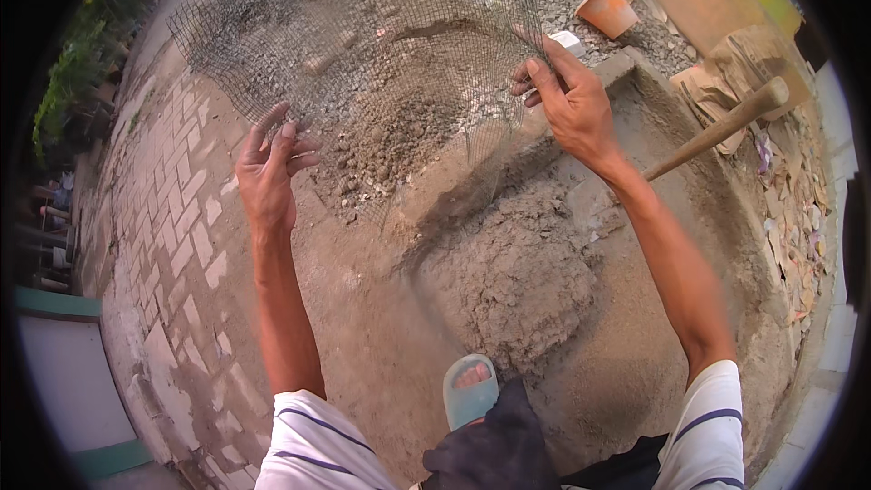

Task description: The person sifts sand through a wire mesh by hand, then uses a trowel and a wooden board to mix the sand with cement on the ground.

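A dark wire mesh sheet (363, 0) hangs in front of me, held up by both hands, with a ragged lower edge sagging between them. My left hand (269, 172) has its thumb and forefinger closed at the mesh's lower left edge, the other fingers loosely bent. At the right edge, my right hand (572, 104) grips the mesh between thumb and fingers. Through the netting a heap of coarse lumps and gravel (390, 136) shows on the ground. Below the mesh, nearer my feet, lies a mound of wet grey mortar (517, 277).
A low cement curb (490, 172) borders the mortar. A wooden tool handle (726, 127) leans up at right, its lower end hidden behind my forearm. An orange bucket (608, 11) lies tilted on gravel. Paving bricks (181, 200) run along the left. My sandalled foot (470, 386) stands beside the mortar.
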Motion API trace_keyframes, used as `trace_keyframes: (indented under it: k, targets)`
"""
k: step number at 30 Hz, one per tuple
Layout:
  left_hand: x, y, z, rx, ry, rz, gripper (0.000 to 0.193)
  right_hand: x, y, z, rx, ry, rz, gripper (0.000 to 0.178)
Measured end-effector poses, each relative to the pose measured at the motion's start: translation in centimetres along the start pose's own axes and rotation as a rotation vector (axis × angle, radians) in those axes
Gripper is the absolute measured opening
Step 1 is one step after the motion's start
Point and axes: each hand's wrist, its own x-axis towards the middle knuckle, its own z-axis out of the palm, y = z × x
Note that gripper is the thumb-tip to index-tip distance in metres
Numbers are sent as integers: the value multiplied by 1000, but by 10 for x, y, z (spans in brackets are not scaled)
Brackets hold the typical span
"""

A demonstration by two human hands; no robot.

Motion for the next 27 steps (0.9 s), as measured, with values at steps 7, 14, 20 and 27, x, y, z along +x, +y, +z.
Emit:
trace_keyframes:
  k: [7,14,20,27]
  targets:
    - [-213,8,94,-257,-107,-463,52,-158,-60,-149,-248,-191,109,33]
    - [-338,31,186,-178,-472,-598,47,-373,-95,-277,-298,-22,441,36]
    - [-379,40,303,-55,-892,-641,40,-524,-136,-365,-164,381,783,47]
    - [-448,40,427,-56,-1220,-944,40,-683,-131,-459,405,455,1021,61]
